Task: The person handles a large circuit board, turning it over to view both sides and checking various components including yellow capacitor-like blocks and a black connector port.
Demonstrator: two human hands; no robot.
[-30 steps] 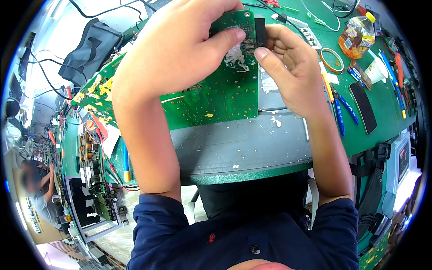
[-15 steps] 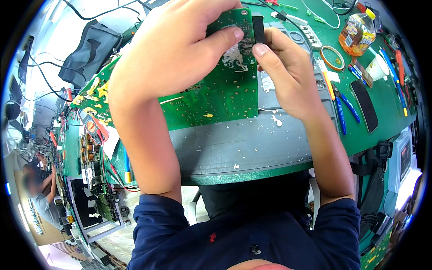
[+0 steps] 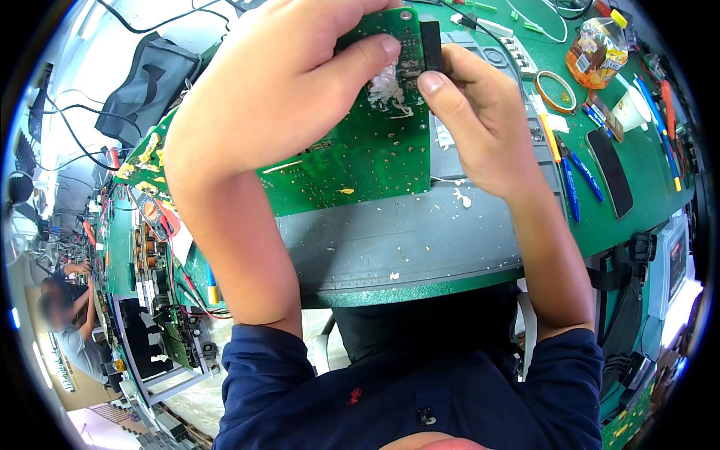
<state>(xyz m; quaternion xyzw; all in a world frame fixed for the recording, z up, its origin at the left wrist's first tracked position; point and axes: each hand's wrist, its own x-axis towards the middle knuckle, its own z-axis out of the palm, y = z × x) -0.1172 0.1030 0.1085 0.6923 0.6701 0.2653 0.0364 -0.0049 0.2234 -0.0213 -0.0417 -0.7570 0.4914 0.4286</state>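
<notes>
A large green circuit board (image 3: 371, 161) stands tilted over the grey mat, its soldered side facing me. Dried white paste (image 3: 388, 94) covers a patch near its upper right, and yellow blobs (image 3: 150, 161) dot its left end. My left hand (image 3: 292, 90) is closed over the upper part of the board, thumb pressed on its face beside the paste; its other fingers are mostly hidden behind. At the board's right edge sits a black rectangular block (image 3: 431, 46). My right hand (image 3: 484, 112) pinches the lower end of this block between thumb and fingers.
White crumbs lie on the grey mat (image 3: 360, 251). To the right are a tape roll (image 3: 555, 91), blue-handled tool (image 3: 571, 184), phone (image 3: 610, 172), paper cup (image 3: 631, 110) and bottle (image 3: 596, 52). A multimeter (image 3: 156, 217) lies left; a person (image 3: 71, 322) sits farther left.
My left hand and wrist have shifted slightly left, and the thumb has slid up and left, showing more of the white paste. My right hand keeps its pinch.
</notes>
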